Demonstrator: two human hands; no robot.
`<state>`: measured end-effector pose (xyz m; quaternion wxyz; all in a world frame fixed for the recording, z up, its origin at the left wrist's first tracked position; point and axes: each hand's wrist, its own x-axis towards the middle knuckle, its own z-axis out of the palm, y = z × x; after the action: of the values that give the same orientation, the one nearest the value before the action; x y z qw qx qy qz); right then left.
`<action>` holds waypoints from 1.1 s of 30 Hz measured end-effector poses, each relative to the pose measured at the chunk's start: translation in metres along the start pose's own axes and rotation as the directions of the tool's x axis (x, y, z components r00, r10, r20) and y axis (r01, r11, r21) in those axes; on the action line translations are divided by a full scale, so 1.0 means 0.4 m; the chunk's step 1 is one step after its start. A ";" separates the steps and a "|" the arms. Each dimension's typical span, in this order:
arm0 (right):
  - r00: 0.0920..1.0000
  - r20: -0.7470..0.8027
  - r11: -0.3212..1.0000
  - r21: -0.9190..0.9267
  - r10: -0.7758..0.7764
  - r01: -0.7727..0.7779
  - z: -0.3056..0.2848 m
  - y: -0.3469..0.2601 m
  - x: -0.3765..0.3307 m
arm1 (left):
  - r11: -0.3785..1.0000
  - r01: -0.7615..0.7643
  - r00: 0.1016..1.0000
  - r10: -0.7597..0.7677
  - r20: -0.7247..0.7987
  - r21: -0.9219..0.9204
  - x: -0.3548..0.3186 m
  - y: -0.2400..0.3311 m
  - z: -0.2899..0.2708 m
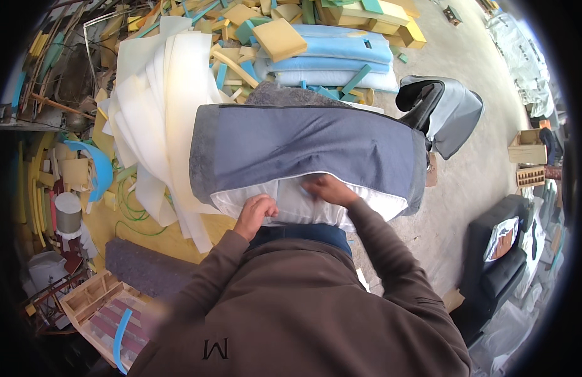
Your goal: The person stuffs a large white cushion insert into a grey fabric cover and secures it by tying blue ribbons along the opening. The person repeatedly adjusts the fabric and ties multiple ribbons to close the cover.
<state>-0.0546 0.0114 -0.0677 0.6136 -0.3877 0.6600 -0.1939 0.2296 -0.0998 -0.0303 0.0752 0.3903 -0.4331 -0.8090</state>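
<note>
A long cushion with a blue-grey fabric cover and darker grey ends lies across in front of me. On its near side a white lining shows below a pale curved edge of the cover. My left hand is on the left part of this lining, its fingers curled and pressed together on the white cloth. Farther right, my right hand reaches in at the cover's pale edge, over the lining. Its fingertips are smeared and dark, so their grip is unclear.
White foam sheets drape at the left. Behind the cushion lie blue wrapped slabs and many yellow foam offcuts. A grey-black upholstered piece stands at the right, a black one nearer. A wooden frame sits lower left.
</note>
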 end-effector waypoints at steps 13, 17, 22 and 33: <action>0.534 -0.371 0.642 -0.559 -0.759 0.525 0.206 -0.165 -0.020 | 0.963 -0.258 0.966 0.255 0.050 0.082 -0.009 0.142 0.055; 0.725 -0.488 0.857 -0.104 -0.486 0.504 0.224 -0.152 0.020 | 0.951 -0.290 0.950 0.273 0.151 0.104 0.036 0.202 0.024; 0.828 -0.561 0.356 0.777 0.018 0.519 0.197 -0.098 0.038 | 0.238 -0.502 0.751 0.597 0.283 0.831 0.090 0.211 0.006; 0.907 -0.421 0.382 0.843 0.033 0.377 0.211 -0.087 0.007 | 0.133 -0.281 0.790 0.595 0.150 0.950 0.383 0.186 -0.023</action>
<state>0.0362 0.0060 -0.0585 0.5636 -0.0129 0.5029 -0.6552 0.1151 -0.2220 -0.0634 0.1229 0.3131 -0.9021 -0.2702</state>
